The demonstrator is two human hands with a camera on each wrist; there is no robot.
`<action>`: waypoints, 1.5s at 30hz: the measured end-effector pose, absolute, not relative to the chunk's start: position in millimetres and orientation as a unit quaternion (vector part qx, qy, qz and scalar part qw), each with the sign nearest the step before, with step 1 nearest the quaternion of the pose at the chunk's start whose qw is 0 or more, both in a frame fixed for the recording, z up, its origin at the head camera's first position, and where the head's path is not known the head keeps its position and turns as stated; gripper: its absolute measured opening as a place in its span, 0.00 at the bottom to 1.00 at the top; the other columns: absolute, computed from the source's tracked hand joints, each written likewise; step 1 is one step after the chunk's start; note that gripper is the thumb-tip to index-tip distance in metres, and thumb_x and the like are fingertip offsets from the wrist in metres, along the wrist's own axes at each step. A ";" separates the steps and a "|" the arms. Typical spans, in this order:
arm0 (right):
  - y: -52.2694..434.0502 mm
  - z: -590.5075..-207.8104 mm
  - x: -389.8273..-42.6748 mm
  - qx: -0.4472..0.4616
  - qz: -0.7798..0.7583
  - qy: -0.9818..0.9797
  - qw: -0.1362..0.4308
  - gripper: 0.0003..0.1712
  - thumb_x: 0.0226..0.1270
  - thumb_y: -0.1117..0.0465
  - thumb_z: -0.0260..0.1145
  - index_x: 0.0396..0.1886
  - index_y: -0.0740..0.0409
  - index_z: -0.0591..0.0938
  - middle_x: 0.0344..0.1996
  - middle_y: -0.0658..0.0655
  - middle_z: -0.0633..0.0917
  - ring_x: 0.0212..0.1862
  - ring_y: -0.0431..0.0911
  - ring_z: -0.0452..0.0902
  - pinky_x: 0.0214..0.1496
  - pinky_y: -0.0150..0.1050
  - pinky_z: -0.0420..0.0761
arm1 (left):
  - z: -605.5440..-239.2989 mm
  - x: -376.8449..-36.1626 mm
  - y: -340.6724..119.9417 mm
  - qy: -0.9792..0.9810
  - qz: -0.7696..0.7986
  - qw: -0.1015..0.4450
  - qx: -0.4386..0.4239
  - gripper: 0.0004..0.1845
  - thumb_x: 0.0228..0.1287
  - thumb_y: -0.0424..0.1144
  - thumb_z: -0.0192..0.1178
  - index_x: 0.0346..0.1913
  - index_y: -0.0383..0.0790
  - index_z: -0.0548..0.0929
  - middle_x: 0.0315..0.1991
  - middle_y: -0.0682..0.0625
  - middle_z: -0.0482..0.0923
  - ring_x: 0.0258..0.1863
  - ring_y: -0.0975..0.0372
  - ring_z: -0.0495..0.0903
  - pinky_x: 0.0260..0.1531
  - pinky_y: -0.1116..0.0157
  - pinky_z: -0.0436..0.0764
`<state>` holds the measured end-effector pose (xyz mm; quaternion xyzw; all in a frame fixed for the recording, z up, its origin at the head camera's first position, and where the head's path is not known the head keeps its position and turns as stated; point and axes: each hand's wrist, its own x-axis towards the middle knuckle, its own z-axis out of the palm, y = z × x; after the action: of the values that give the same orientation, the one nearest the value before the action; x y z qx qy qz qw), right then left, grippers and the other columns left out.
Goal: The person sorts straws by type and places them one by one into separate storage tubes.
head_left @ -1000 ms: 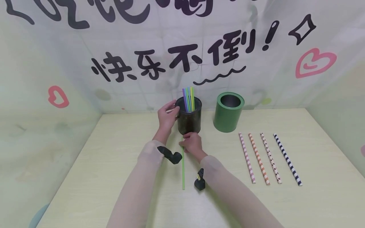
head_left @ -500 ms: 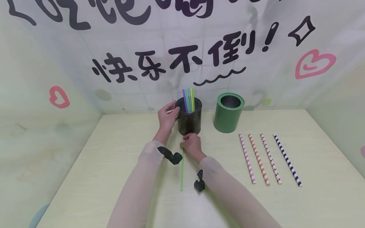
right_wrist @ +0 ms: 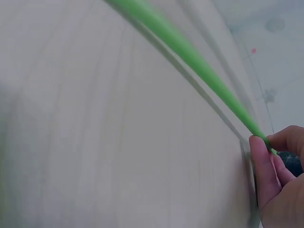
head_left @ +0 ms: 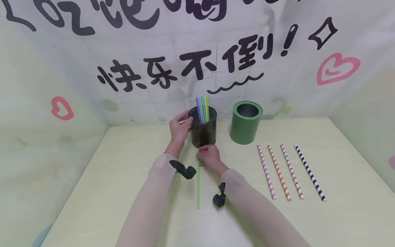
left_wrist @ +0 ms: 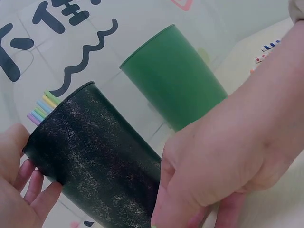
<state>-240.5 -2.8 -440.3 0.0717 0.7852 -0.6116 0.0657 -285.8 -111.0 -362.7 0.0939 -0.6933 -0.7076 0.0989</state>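
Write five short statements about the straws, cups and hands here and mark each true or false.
1. The right hand pinches a green straw at its far end. True.
2. The left hand holds the green cup. False: it holds the black cup.
3. Four patterned straws lie on the table. True.
4. The black cup is empty. False: coloured straws stand in it.
5. The green cup lies on its side. False: it stands upright.

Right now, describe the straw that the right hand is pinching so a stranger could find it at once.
Start at the dark speckled cup near the back wall, gripped by the left hand. In front of it, the right hand pinches the far end of a green straw running toward the viewer. It is plain and thin, unlike the four patterned straws lying to the right.
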 end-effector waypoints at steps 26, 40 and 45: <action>43.1 -372.2 -247.5 0.038 -0.710 0.703 -0.011 0.17 0.53 0.74 0.64 0.45 0.67 0.78 0.32 0.58 0.78 0.29 0.41 0.77 0.28 0.40 0.84 | -362.1 -285.7 -112.7 -0.693 -0.709 0.098 0.087 0.19 0.58 0.32 0.60 0.54 0.41 0.79 0.43 0.45 0.72 0.36 0.59 0.76 0.36 0.61 0.83; 51.8 -313.7 -271.6 -0.016 -0.716 0.692 -0.090 0.18 0.55 0.75 0.63 0.47 0.70 0.75 0.32 0.56 0.77 0.34 0.43 0.75 0.31 0.41 0.84 | -361.6 -285.5 -112.8 -0.693 -0.709 0.093 0.091 0.19 0.59 0.31 0.60 0.55 0.41 0.79 0.43 0.45 0.72 0.37 0.58 0.75 0.38 0.60 0.82; 53.0 -291.4 -281.0 -0.055 -0.712 0.689 -0.125 0.17 0.55 0.74 0.62 0.46 0.68 0.76 0.31 0.55 0.76 0.34 0.43 0.74 0.29 0.38 0.84 | -362.7 -286.0 -112.9 -0.693 -0.709 0.094 0.091 0.19 0.59 0.32 0.60 0.54 0.41 0.79 0.43 0.45 0.72 0.38 0.58 0.75 0.38 0.60 0.82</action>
<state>-281.0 53.0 -291.4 -0.0555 0.6890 -0.7117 -0.1249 -286.0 -112.9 -362.7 0.0905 -0.6933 -0.7087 0.0939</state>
